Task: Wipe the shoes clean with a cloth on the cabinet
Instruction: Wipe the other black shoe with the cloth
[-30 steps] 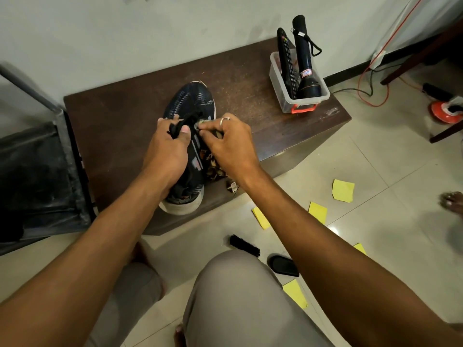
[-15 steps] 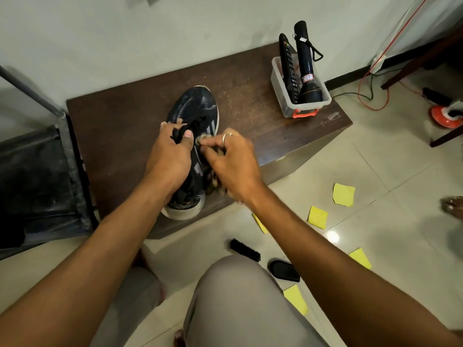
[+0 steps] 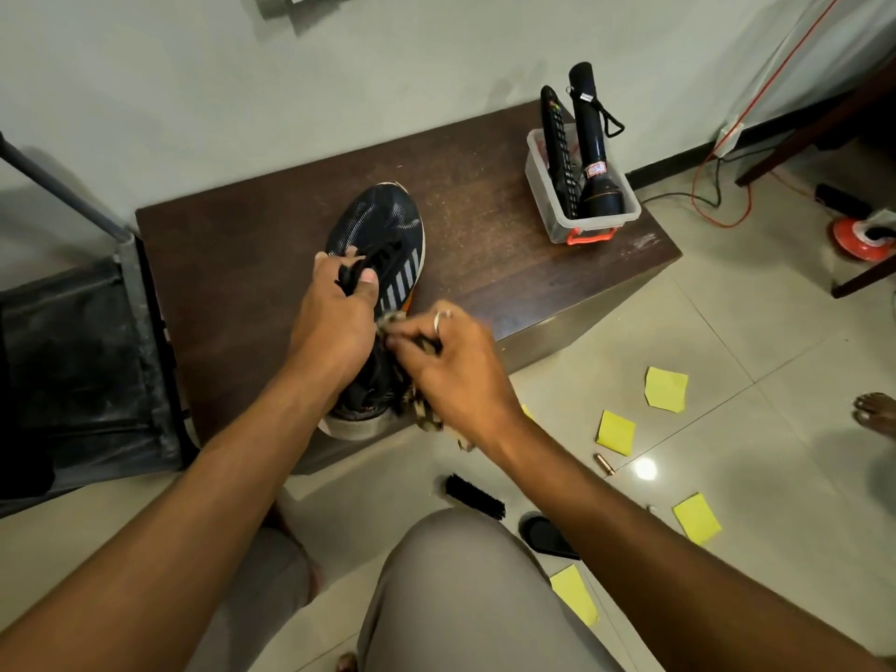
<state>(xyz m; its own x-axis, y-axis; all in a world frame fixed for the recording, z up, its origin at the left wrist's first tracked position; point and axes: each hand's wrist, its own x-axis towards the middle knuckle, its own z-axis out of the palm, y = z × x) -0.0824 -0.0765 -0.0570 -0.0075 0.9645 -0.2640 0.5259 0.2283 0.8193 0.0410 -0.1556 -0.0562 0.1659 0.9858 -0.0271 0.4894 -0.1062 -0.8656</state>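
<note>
Mesh shoe (image 3: 383, 225) sits heel at the front edge of the cabinet (image 3: 242, 264), left hand (image 3: 334, 327) pinching the laces (image 3: 350, 276) up, right hand (image 3: 456, 366) clenched round the cloth (image 3: 426, 421) at its side; I'd rub short firm strokes there and brace so it doesn't slide off.

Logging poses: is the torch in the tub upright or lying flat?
Upright, slightly tilted: the torch stands head-down in the tub, handle rising above its rim.
</note>
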